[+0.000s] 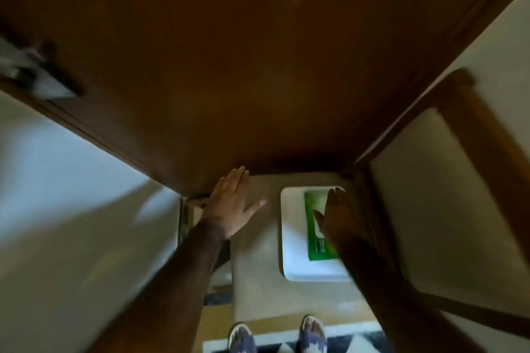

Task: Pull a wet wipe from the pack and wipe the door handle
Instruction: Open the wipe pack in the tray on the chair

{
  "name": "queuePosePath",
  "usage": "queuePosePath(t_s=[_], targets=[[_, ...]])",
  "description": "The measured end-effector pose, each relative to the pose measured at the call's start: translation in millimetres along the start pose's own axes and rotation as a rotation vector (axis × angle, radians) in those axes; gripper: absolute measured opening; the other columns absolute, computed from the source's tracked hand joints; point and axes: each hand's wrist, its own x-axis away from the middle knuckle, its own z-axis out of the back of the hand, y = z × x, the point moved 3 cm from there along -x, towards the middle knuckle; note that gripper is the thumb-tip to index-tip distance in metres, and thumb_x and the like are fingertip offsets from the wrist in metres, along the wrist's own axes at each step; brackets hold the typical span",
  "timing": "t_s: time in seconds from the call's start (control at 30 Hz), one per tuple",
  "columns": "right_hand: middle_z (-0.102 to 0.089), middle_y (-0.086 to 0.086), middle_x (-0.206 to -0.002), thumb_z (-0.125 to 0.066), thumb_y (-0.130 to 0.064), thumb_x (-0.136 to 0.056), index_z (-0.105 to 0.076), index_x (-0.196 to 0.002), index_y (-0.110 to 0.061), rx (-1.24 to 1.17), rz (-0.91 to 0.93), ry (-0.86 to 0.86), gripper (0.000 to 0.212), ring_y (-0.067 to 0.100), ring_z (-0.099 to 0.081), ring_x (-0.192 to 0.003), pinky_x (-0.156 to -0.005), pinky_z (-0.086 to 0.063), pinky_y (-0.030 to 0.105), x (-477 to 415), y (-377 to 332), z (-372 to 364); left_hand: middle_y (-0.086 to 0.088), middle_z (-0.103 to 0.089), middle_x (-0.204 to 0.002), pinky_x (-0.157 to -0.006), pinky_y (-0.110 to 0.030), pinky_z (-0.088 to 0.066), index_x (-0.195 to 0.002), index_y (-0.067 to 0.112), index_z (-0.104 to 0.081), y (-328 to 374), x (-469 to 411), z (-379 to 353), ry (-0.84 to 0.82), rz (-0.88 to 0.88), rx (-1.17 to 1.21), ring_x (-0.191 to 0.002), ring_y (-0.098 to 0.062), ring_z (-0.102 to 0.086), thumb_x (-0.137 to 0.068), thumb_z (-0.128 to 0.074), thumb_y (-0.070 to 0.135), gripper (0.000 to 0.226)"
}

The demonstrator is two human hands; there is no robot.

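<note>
A green wet wipe pack (314, 223) lies on a white tray (295, 238) on the floor at the foot of a brown door (258, 66). My right hand (338, 218) hovers flat over the pack with fingers spread, covering its right side; I cannot tell whether it touches it. My left hand (232, 203) is open, fingers together and thumb out, near the door's bottom edge, holding nothing. A blurred metal door handle (37, 77) sits at the far left on the door's edge.
A wooden frame (473, 112) with a pale panel stands at the right. A white wall (71, 209) fills the left. My two feet (314, 329) in sandals stand on beige floor by a patterned mat.
</note>
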Motion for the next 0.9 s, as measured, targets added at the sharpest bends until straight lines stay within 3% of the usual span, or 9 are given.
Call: queuePosePath(t_s=[0.13,0.23,0.33,0.5,0.67,0.7,0.77,0.83,0.9], targets=[[-0.028,0.019,-0.173,-0.052,-0.047,-0.109,-0.031,-0.166,0.0,0.011,-0.114,-0.035,0.077,0.034,-0.027,-0.161,-0.127,-0.03,0.039,-29,21,-75,-0.006,-0.01,-0.177,-0.132,-0.043,-0.008,-0.168,0.017,-0.007,7,-7,-108,-0.125,0.013,0.085,-0.162,-0.022,-0.008,-0.1,-0.019,0.072,0.088],[-0.043,0.016,-0.162,-0.062,-0.051,-0.101,-0.055,-0.148,-0.004,-0.014,-0.167,0.005,0.066,0.033,-0.043,-0.148,-0.117,-0.04,0.036,-45,31,-115,-0.004,-0.004,-0.177,-0.131,-0.043,-0.011,-0.168,0.017,-0.003,8,-10,-176,-0.12,0.079,0.099,-0.162,-0.02,-0.003,-0.106,-0.024,0.062,0.079],[-0.05,0.018,-0.155,-0.061,-0.054,-0.101,-0.058,-0.142,-0.001,0.011,-0.166,0.081,0.067,0.034,-0.052,-0.139,-0.11,-0.046,0.039,-55,35,-131,-0.002,0.004,-0.177,-0.132,-0.04,-0.005,-0.167,0.017,0.001,8,-15,-213,-0.101,0.085,0.066,-0.162,-0.017,0.005,-0.107,-0.022,0.057,0.076],[-0.059,0.023,-0.141,-0.055,-0.047,-0.105,-0.071,-0.124,0.001,0.08,-0.094,0.194,0.054,0.038,-0.059,-0.126,-0.096,-0.055,0.042,-59,31,-142,-0.007,0.006,-0.176,-0.131,-0.047,-0.006,-0.166,0.014,0.002,7,-19,-251,-0.016,0.062,-0.065,-0.162,-0.021,0.006,-0.108,-0.017,0.053,0.073],[-0.074,0.025,-0.096,-0.069,-0.025,-0.094,-0.08,-0.089,0.003,0.332,0.054,0.264,0.031,0.041,-0.073,-0.089,-0.075,-0.061,0.041,-55,19,-142,-0.01,-0.002,-0.176,-0.131,-0.049,-0.011,-0.167,0.009,-0.007,4,-20,-264,0.086,0.064,-0.088,-0.162,-0.023,-0.001,-0.108,-0.016,0.052,0.073],[-0.074,0.024,-0.098,-0.062,-0.026,-0.097,-0.078,-0.092,0.003,0.364,0.087,0.244,0.033,0.041,-0.072,-0.092,-0.078,-0.06,0.041,-56,19,-142,-0.01,-0.002,-0.176,-0.131,-0.049,-0.011,-0.167,0.009,-0.007,4,-20,-264,0.083,0.056,-0.089,-0.162,-0.023,-0.001,-0.109,-0.018,0.051,0.073],[-0.072,0.024,-0.103,-0.041,-0.025,-0.104,-0.074,-0.101,0.003,0.267,0.111,0.205,0.044,0.04,-0.071,-0.098,-0.082,-0.057,0.043,-57,23,-143,-0.009,-0.002,-0.176,-0.131,-0.048,-0.01,-0.167,0.01,-0.007,5,-18,-261,0.058,0.038,-0.084,-0.162,-0.023,0.0,-0.11,-0.019,0.05,0.071],[-0.072,0.023,-0.086,-0.05,-0.024,-0.102,-0.074,-0.089,0.003,-0.008,0.067,0.363,0.039,0.039,-0.072,-0.081,-0.066,-0.056,0.038,-51,37,-134,-0.009,-0.008,-0.176,-0.131,-0.048,-0.011,-0.167,0.013,-0.012,7,-20,-250,0.026,0.061,-0.014,-0.162,-0.024,-0.004,-0.11,-0.021,0.05,0.068],[-0.069,0.013,-0.076,-0.056,-0.026,-0.103,-0.074,-0.085,-0.002,-0.348,-0.003,0.439,0.035,0.028,-0.067,-0.068,-0.057,-0.05,0.029,-47,62,-136,-0.011,-0.028,-0.171,-0.127,-0.049,-0.023,-0.162,0.016,-0.032,16,-27,-229,0.055,0.132,0.132,-0.158,-0.028,-0.023,-0.11,-0.028,0.048,0.062]])
